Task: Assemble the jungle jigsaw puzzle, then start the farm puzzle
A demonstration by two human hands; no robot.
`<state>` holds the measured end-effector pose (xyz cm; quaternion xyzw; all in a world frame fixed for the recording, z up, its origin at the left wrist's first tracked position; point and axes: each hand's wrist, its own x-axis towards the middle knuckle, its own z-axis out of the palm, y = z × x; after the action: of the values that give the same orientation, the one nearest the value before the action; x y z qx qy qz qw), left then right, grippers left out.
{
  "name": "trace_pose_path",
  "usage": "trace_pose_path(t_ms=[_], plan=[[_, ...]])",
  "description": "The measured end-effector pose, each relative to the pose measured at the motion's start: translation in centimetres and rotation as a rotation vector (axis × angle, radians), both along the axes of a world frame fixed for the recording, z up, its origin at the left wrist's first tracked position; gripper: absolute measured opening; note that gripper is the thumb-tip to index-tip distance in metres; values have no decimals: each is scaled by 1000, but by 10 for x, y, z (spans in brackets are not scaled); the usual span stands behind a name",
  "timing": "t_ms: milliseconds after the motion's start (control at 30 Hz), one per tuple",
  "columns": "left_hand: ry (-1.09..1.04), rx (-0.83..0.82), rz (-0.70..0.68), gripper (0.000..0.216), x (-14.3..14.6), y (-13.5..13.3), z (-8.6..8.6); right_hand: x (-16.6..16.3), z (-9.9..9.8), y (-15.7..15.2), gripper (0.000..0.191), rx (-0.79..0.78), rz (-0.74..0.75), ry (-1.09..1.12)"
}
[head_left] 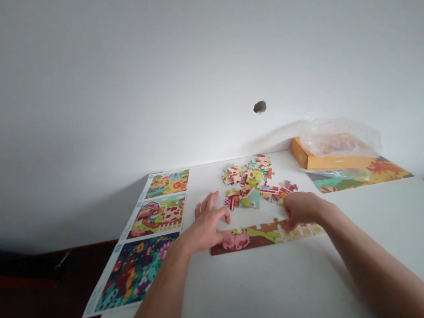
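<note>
Pieces point(253, 177) behind strip point(265, 236); bag point(340, 138) apparently atop box point(331, 162).

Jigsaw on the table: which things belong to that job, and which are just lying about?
Likely part of the job:
joined strip
loose pieces beyond it
printed farm picture, matching the strip

Likely just lying about:
orange box
clear plastic bag on it
colourful picture in front of the box
printed lion picture
printed dark picture
</note>
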<state>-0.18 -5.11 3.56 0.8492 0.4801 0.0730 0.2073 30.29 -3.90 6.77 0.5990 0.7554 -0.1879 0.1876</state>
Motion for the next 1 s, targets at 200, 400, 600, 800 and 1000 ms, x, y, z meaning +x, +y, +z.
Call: trace_pose_path(t_ms=[200, 400, 600, 800, 1000], plan=[[-176, 199, -62, 43, 5, -2, 4, -11, -2, -1, 48, 70, 11, 27], [-299, 125, -345, 96, 30, -10, -6, -57, -11, -16, 38, 257, 66, 167], [-346, 92, -343, 110, 26, -9, -20, -90, -20, -35, 32, 200, 20, 644], [-328, 68, -352, 110, 25, -7, -13, -76, -26, -18, 33, -426, -256, 841], [-212, 66, -308, 110, 25, -9, -10, -33, -24, 3, 28, -760, -257, 664]])
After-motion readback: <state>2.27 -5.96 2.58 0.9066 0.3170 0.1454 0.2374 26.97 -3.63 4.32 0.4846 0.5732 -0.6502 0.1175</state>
